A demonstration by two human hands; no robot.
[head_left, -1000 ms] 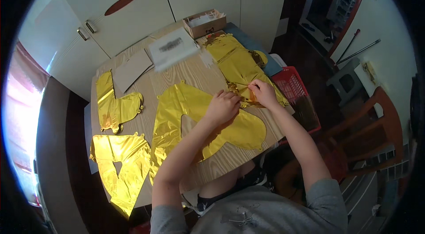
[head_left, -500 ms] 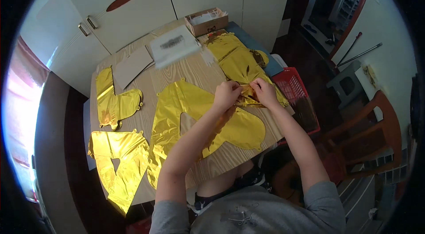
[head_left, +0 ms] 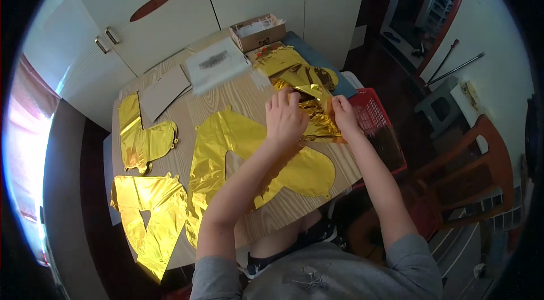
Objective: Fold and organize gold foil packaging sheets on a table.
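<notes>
My right hand [head_left: 344,115] is closed on the edge of a crumpled gold foil balloon [head_left: 322,123] at the table's right side. My left hand [head_left: 284,115] lies over the left part of that same balloon, its fingers bent onto the foil and their tips partly hidden. Part of the foil stands folded up between the hands. Just nearer to me, a large flat gold foil balloon [head_left: 241,132] spreads across the middle of the table, partly under my left forearm. More gold foil [head_left: 277,60] lies beyond my hands.
Two flat foil balloons lie at the left: a hooked one [head_left: 131,140] and one with a small hole [head_left: 161,195] overhanging the edge. Farther back are brown card [head_left: 164,91], a clear plastic sleeve [head_left: 218,64] and a cardboard box [head_left: 258,33]. A red basket [head_left: 371,110] and wooden chair [head_left: 493,158] stand right.
My hands have moved apart from their close pinch, the left one shifting left and turning its back up. The foil between them is now lifted and folded over. The view has shifted slightly.
</notes>
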